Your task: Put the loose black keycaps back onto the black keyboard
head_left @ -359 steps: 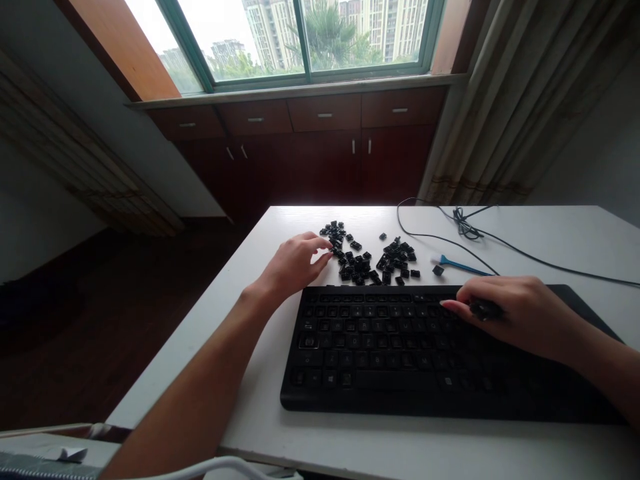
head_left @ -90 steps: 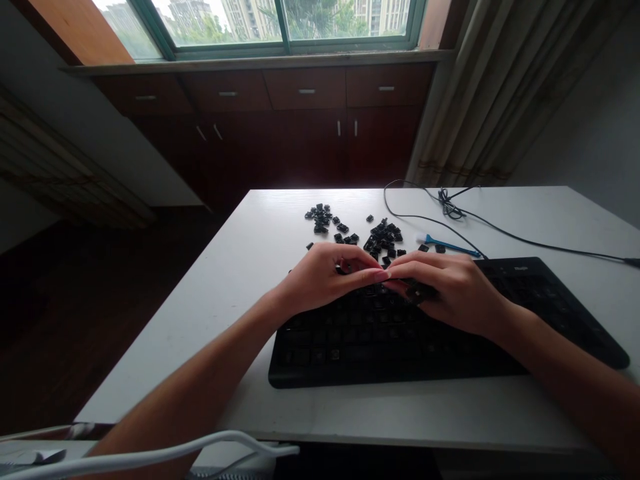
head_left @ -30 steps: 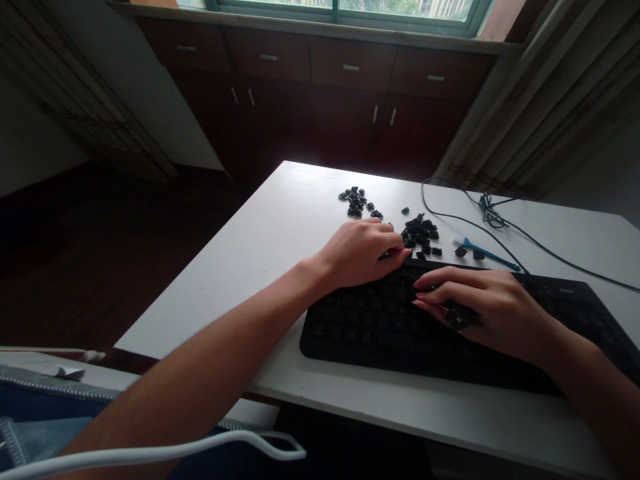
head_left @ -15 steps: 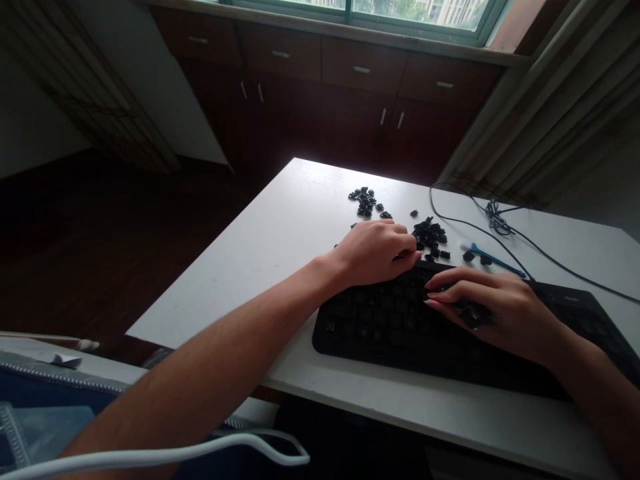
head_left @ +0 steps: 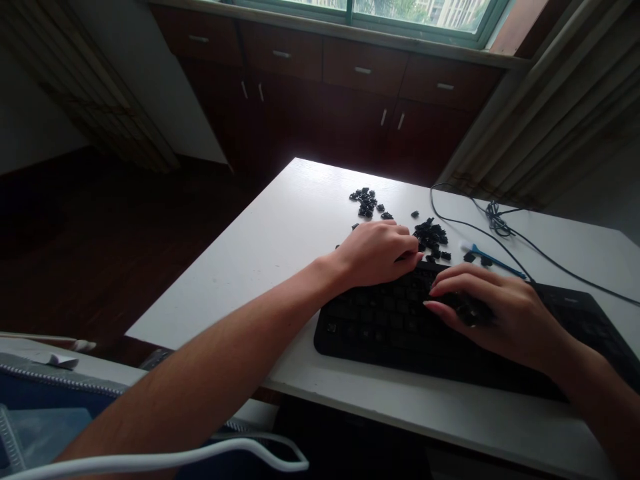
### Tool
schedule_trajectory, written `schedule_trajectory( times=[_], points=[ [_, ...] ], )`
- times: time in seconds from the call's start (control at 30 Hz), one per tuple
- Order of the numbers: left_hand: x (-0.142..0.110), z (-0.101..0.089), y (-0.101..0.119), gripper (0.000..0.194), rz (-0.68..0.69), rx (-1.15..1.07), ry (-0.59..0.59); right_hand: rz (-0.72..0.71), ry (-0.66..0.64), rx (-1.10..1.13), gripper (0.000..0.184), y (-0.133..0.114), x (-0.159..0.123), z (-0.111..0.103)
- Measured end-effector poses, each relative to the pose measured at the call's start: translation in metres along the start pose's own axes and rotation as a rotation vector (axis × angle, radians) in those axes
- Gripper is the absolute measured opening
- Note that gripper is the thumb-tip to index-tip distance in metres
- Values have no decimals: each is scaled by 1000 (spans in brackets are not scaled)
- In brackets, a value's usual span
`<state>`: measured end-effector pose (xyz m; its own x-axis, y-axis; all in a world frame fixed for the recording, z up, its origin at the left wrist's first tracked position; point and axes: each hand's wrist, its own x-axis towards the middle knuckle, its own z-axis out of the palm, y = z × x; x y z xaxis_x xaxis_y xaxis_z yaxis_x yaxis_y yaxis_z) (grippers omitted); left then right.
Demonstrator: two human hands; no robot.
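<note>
A black keyboard (head_left: 370,337) lies near the front edge of the white table, with dark keys that are hard to tell apart. My left hand (head_left: 383,252) rests at its far left edge, fingers curled in; whatever they may hold is hidden. Over the middle of the keys is my right hand (head_left: 500,303), its thumb and fingertips slightly apart with nothing visible between the tips. Dark shapes show under its palm, too dim to make out. Just beyond the left hand lies a pile of black keycaps (head_left: 430,233).
Another cluster of keycaps (head_left: 365,201) sits farther back on the table (head_left: 240,267). A blue-handled brush (head_left: 495,259) lies behind the keyboard, near a coiled black cable (head_left: 497,220). A white strap (head_left: 200,453) crosses the lower left, by a blue zipped item (head_left: 50,393).
The thumb and fingertips of my right hand have parted slightly over the keys. My left hand stays in nearly the same place.
</note>
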<state>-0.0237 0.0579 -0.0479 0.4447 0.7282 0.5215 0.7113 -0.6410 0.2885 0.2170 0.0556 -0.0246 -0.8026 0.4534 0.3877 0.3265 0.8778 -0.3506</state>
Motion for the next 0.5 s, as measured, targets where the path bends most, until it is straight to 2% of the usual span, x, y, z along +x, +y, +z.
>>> schedule_trajectory(
  times=[0.07, 0.1, 0.2, 0.27, 0.33, 0.4, 0.47, 0.5],
  points=[
    [1, -1, 0, 29, -20, -41, -4, 106, 113, 137, 10, -4, 3, -3],
    [1, -1, -1, 29, -38, -65, 1, 168, 177, 251, 13, -7, 6, -4],
    [3, -4, -3, 29, -139, -175, 61, 320, 330, 726, 40, -19, 19, -5],
    [4, -6, -5, 30, -239, -309, 128, 361, 373, 983, 49, -28, 31, -1],
    [6, -9, -8, 34, -340, -471, 190, 384, 337, 1060, 51, -36, 42, 3],
    [7, -10, -12, 37, -420, -613, 239, 384, 307, 1031, 49, -43, 51, 6],
    [7, -11, -16, 38, -473, -713, 277, 357, 343, 1014, 49, -49, 55, 7],
    [8, -11, -18, 38, -492, -746, 294, 332, 401, 1025, 51, -51, 56, 7]
  ],
)
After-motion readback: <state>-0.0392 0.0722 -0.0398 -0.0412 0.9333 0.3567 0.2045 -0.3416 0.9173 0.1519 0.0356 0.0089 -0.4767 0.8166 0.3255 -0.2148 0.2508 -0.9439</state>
